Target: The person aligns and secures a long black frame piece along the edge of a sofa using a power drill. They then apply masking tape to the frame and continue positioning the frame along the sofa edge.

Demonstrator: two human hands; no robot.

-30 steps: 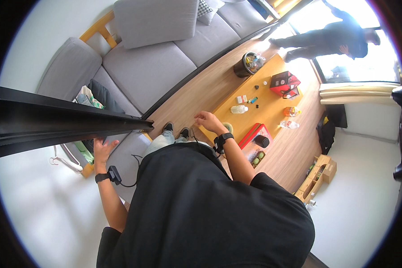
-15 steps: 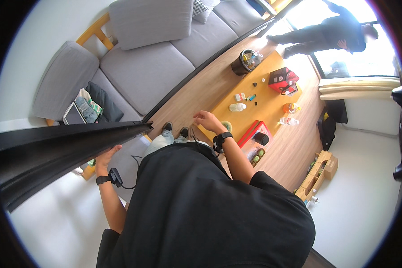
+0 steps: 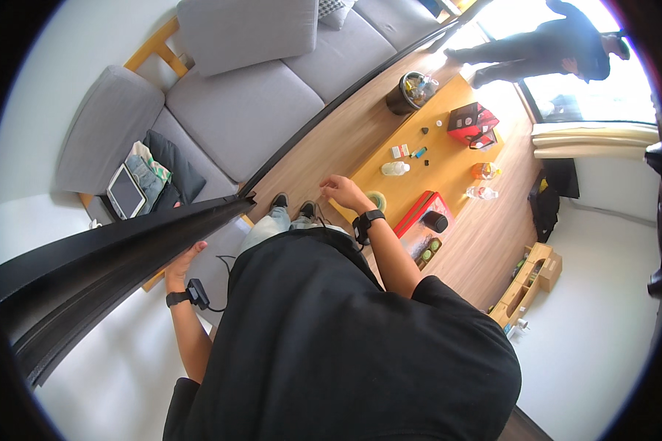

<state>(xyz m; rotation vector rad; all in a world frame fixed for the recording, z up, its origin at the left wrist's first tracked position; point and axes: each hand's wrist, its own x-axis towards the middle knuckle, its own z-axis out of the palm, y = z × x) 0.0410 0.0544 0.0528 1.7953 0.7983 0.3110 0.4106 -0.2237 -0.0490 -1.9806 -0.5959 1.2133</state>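
Observation:
A long black grooved beam (image 3: 125, 264), like a door edge or frame, slants in from the left and ends near my feet. Against its lower side is my left hand (image 3: 186, 262), the thumb showing and the other fingers mostly hidden behind it, gripping the beam. My right hand (image 3: 342, 191) hangs in the air with loosely bent fingers and nothing in them, beside the near end of the wooden table (image 3: 438, 158). Closest to it on the table is a pale green roll of tape (image 3: 376, 200), partly covered by my wrist. Both wrists wear black straps with small devices.
A grey sofa (image 3: 243, 110) holds clothes and a tablet (image 3: 126, 192). On the table are a red-and-black bag (image 3: 473, 125), bottles (image 3: 395, 168) and a red box (image 3: 421, 209). A full bin (image 3: 408, 94) stands beside it. Another person (image 3: 541, 51) stands by the window.
The black beam has tilted slightly, its near end lower, and my left hand has shifted a little right and down with it. My right hand stays nearly still.

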